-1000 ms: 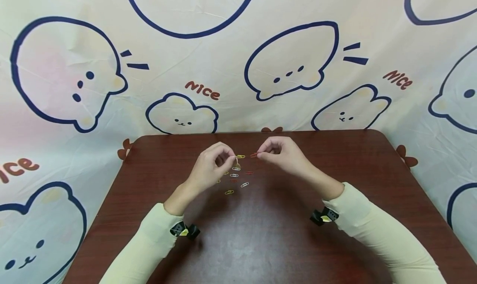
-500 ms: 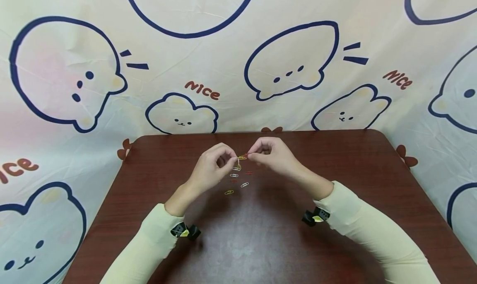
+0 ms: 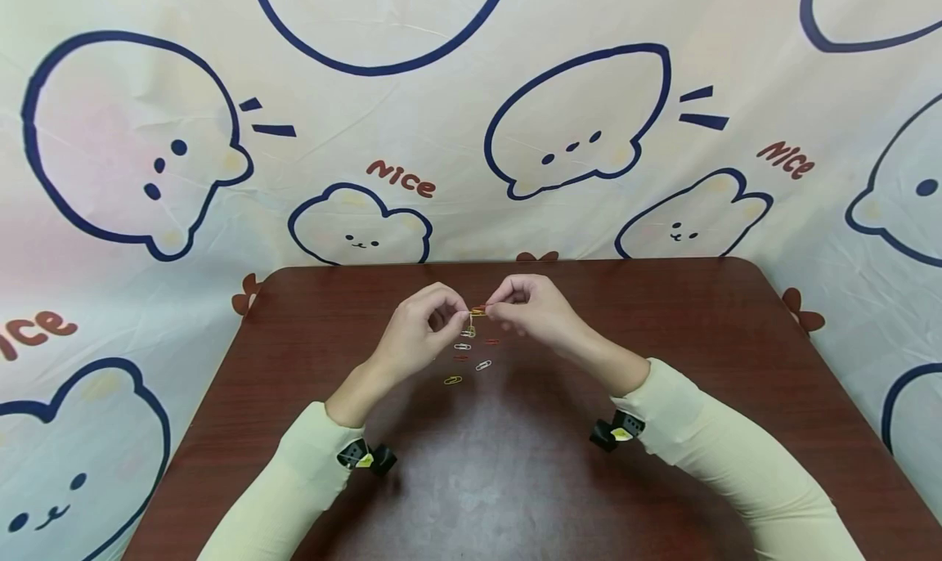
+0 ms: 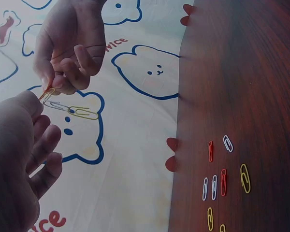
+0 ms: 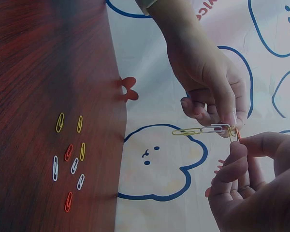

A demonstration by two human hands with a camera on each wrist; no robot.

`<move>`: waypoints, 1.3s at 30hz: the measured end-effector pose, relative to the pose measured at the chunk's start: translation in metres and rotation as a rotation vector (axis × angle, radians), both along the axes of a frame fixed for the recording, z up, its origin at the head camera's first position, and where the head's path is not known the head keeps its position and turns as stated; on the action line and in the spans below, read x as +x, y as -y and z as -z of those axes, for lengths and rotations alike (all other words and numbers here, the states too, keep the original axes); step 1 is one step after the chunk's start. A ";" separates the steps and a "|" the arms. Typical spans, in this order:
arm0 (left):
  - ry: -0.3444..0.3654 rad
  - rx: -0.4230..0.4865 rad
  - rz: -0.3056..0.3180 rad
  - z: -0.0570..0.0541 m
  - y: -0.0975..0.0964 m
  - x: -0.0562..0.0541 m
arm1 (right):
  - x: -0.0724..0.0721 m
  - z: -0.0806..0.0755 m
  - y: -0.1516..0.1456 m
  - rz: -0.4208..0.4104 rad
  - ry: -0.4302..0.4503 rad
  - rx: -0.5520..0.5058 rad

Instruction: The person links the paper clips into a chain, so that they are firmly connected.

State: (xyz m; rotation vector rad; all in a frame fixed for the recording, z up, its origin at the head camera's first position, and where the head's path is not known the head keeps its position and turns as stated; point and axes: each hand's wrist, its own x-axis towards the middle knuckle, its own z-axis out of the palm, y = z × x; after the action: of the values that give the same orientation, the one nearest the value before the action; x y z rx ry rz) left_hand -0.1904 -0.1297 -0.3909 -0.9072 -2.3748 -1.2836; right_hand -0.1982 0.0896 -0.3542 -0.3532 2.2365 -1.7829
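My left hand [image 3: 419,324] pinches a yellow paper clip [image 3: 477,313] at one end of a short chain. From that clip hang a white paper clip [image 4: 57,105] and a second yellow paper clip [image 4: 84,113], linked end to end. Opposite it, my right hand [image 3: 533,307] pinches a red paper clip [image 5: 239,135] between thumb and index finger. The red clip meets the yellow one at the fingertips, which partly cover both. Both hands are raised above the far part of the table, fingertips almost together.
Loose paper clips lie on the dark red-brown table [image 3: 471,479] below the hands, among them a white clip [image 3: 482,365], a yellow clip [image 3: 452,379] and a red clip [image 5: 68,201]. A printed cloth [image 3: 456,136] hangs behind the table's far edge.
My right hand has moved left, bringing the red paper clip from apart up against the yellow one. The left hand has stayed almost still with the chain.
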 end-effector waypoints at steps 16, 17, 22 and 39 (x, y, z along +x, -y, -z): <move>-0.037 -0.004 -0.010 0.000 -0.002 0.000 | -0.002 0.000 -0.002 0.009 0.080 -0.048; -0.038 -0.005 -0.011 0.000 -0.002 0.000 | -0.002 0.000 -0.002 0.009 0.082 -0.050; -0.038 -0.008 -0.016 0.000 0.000 0.001 | -0.003 0.001 -0.005 0.019 0.079 -0.041; -0.013 -0.001 -0.030 0.001 0.003 -0.001 | -0.006 0.003 -0.013 -0.020 0.007 -0.058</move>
State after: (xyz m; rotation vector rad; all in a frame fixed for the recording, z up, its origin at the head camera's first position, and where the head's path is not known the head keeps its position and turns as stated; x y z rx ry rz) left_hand -0.1911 -0.1330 -0.3920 -0.8742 -2.3697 -1.2616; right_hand -0.2047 0.1029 -0.3576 -0.3786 2.1725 -1.8395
